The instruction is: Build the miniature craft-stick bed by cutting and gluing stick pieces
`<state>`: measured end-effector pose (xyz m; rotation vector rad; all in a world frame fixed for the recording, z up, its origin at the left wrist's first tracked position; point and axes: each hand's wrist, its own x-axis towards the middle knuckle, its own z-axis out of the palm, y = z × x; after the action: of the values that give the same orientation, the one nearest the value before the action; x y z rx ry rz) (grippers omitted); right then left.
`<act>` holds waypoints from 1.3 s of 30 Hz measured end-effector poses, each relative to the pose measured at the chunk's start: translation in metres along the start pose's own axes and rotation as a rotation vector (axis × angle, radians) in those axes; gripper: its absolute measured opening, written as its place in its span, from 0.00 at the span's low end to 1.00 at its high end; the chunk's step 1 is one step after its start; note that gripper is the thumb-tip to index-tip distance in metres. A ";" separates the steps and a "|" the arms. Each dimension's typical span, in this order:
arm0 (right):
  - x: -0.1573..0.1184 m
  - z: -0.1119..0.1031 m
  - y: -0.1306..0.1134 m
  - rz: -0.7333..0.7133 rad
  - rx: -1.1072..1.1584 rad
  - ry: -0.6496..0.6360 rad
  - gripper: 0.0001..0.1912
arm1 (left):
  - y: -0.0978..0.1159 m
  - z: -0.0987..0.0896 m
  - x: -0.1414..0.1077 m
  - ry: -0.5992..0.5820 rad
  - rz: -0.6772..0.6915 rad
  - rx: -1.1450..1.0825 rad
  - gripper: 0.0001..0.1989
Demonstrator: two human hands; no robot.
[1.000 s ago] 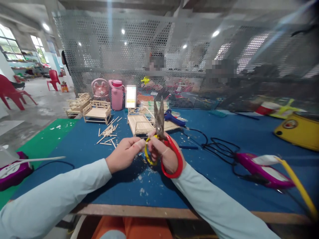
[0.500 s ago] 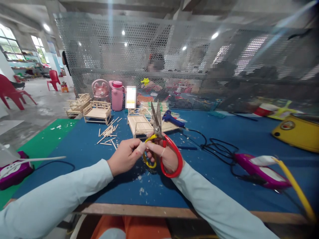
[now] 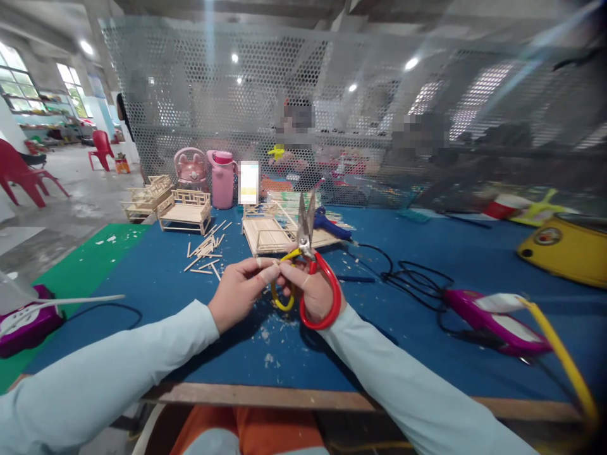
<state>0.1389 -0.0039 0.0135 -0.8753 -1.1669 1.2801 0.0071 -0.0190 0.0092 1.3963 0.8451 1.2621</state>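
Scissors (image 3: 324,260) with one red and one yellow handle hang on my right hand (image 3: 313,291), their blades parted and pointing away from me. The red loop goes round that hand. My left hand (image 3: 241,287) is closed, its thumb and forefinger pinched together and meeting my right fingertips. Whatever lies in the pinch is too small to make out. Just beyond the hands stands a small wooden-stick bed frame (image 3: 268,235). A blue glue gun (image 3: 332,225) lies to its right. Loose wooden sticks (image 3: 206,253) are scattered to the left.
Small stick-built benches (image 3: 184,212) stand at the back left, near a pink bottle (image 3: 222,180) and a lit screen (image 3: 249,182). Purple power strips (image 3: 497,322) and black cable lie right and left. A perforated metal screen (image 3: 199,76) closes the back; a person sits behind it.
The scissors have turned a little more upright, and their blades have shifted slightly right. My left fingers have straightened somewhat over the pinch. Both hands stay together.
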 end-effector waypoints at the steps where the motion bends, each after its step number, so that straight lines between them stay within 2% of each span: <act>1: -0.001 0.000 0.001 -0.014 -0.011 0.000 0.24 | -0.001 0.000 0.000 0.012 0.014 0.012 0.15; 8: -0.009 0.006 -0.006 -0.096 -0.138 0.015 0.20 | -0.006 -0.002 -0.002 0.054 0.113 0.139 0.12; 10: -0.009 0.006 -0.009 -0.120 -0.195 0.018 0.19 | -0.004 -0.002 -0.002 0.086 0.099 0.112 0.11; 14: -0.010 0.004 -0.010 -0.150 -0.263 -0.012 0.16 | 0.003 -0.005 0.001 0.109 -0.013 -0.030 0.09; 19: -0.011 0.002 -0.004 -0.176 -0.136 -0.076 0.19 | 0.004 -0.004 0.001 0.084 -0.028 -0.022 0.11; 21: -0.010 0.002 -0.004 -0.219 -0.064 -0.077 0.19 | 0.003 -0.001 -0.001 0.043 -0.065 -0.070 0.12; 23: -0.008 0.003 -0.007 -0.267 -0.020 -0.067 0.15 | 0.003 0.003 -0.003 -0.057 -0.170 -0.174 0.11; 26: -0.006 0.003 -0.011 -0.308 -0.066 -0.002 0.09 | 0.001 0.009 -0.005 -0.135 -0.268 -0.281 0.10; 29: -0.004 0.003 -0.012 -0.251 -0.204 0.073 0.09 | -0.004 0.012 -0.003 -0.075 -0.234 -0.276 0.09; 32: 0.001 0.001 -0.009 -0.125 -0.274 0.070 0.12 | -0.009 0.010 0.000 -0.045 -0.176 -0.246 0.09; 35: 0.007 -0.004 -0.007 -0.025 -0.188 0.030 0.15 | -0.011 0.006 0.000 -0.034 -0.114 -0.163 0.11; 39: 0.009 -0.010 -0.010 -0.015 -0.098 -0.054 0.12 | -0.006 0.002 -0.002 -0.091 -0.113 -0.069 0.12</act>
<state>0.1499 0.0049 0.0220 -0.9059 -1.2858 1.2494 0.0093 -0.0198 0.0026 1.3225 0.7989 1.1229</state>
